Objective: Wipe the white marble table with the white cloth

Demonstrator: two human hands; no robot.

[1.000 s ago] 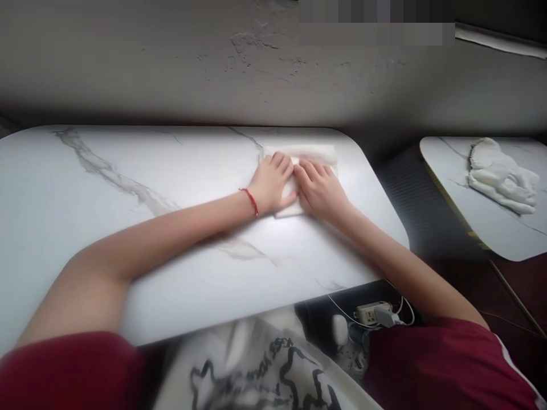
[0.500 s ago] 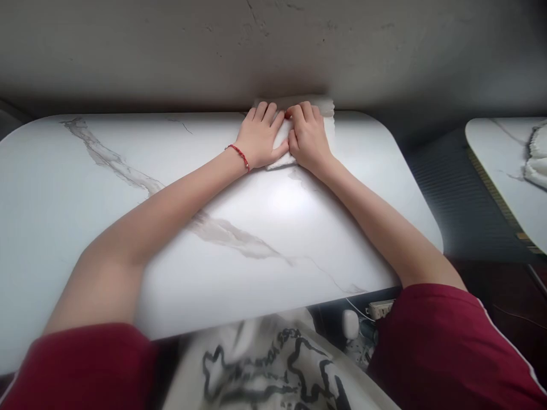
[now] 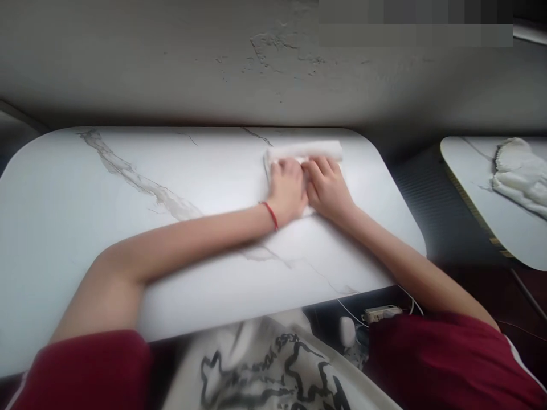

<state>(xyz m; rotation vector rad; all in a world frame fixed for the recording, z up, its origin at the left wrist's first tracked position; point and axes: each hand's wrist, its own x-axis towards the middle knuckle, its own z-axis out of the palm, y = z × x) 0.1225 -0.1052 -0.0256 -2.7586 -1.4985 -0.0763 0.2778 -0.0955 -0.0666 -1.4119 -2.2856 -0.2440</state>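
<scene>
A white folded cloth lies on the white marble-patterned tabletop, near its far edge and right of the middle. My left hand, with a red bracelet at the wrist, presses on the cloth's left part; its fingers are curled onto the fabric and slightly blurred. Close beside it, my right hand grips the right part with bent fingers. Both thumbs are near each other between the hands. Much of the cloth is hidden beneath the palms, while its far edge shows as a strip beyond the fingertips.
A grey wall with chipped patches stands behind the table. To the right, past a dark gap, another marble-patterned table carries a bunched white cloth. Below the near edge are a power strip and white cables.
Both hands have drawn the cloth from the wall-side edge toward me and slightly right. My left fingers, spread before, are now curled. The view has also shifted a little.
</scene>
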